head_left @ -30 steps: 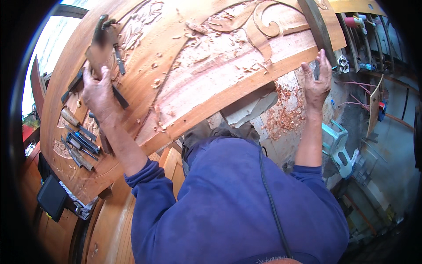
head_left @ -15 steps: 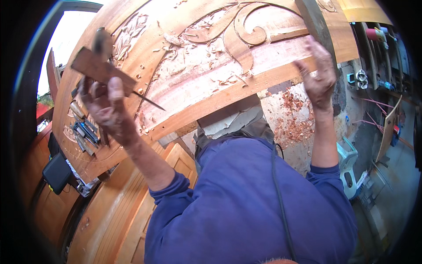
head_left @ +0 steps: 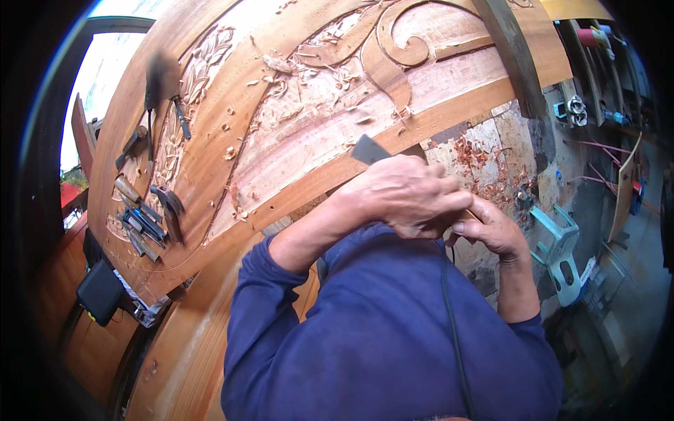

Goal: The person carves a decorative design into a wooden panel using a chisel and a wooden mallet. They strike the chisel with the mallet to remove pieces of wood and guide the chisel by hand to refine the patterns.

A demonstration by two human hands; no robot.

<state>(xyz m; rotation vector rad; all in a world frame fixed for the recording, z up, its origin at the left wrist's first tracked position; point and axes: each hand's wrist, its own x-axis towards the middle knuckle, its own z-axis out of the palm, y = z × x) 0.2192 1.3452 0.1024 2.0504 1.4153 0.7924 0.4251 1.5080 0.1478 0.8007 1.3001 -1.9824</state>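
My left hand (head_left: 414,200) is closed on a tool with a flat dark grey end (head_left: 368,149), low over the front edge of the carved wooden panel (head_left: 309,175). My right hand (head_left: 491,231) is closed at the other end of this tool, touching my left hand; the tool's middle is hidden by my fingers. Chisels and gouges (head_left: 142,224) lie on the panel's left part, beside a dark hooked tool (head_left: 170,207). More tools (head_left: 179,119) lie farther back, among pale shavings and carved leaf shapes.
A dark beam (head_left: 512,56) crosses the panel's right part. Shavings litter the floor (head_left: 484,168) below. A pale turquoise plastic chair (head_left: 562,259) stands at right, near pipes and a leaning board (head_left: 621,189). A black case (head_left: 98,291) sits at lower left, beside more wooden panels (head_left: 168,358).
My left hand has lifted the tool from the left group and carried it right and down toward my body. My right hand has come down from the panel's right edge to join it.
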